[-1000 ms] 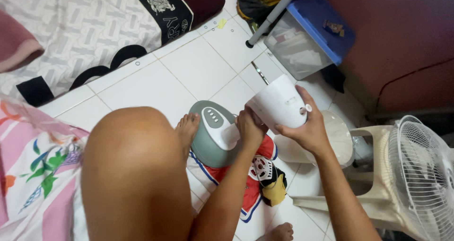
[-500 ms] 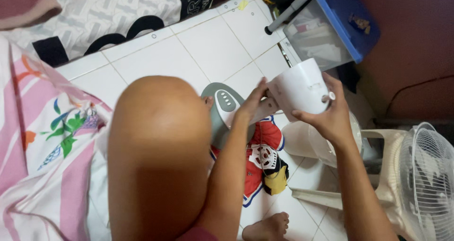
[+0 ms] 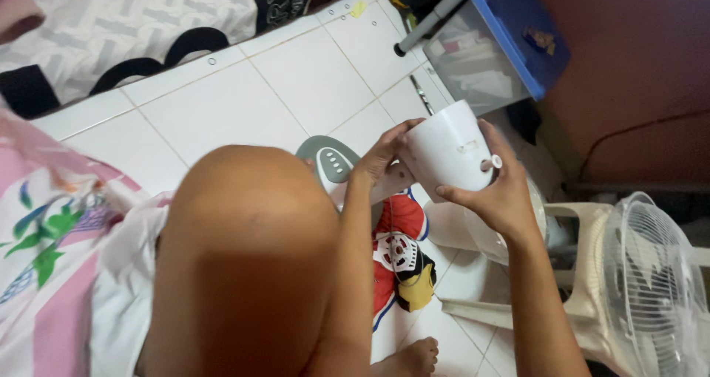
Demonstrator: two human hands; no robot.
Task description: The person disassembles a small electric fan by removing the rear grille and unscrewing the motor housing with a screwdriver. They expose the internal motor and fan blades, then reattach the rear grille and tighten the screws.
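Between both hands (image 3: 444,170), white housing (image 3: 446,148).

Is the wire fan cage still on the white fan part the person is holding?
No. The wire fan cage sits apart at the right, while both hands hold the bare white fan housing.

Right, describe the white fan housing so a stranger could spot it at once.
Start at the raised knee in the middle and look right, past the grey-green fan base on the tiled floor. The white housing is gripped between left hand and right hand: smooth, bucket-shaped, with a small side knob.
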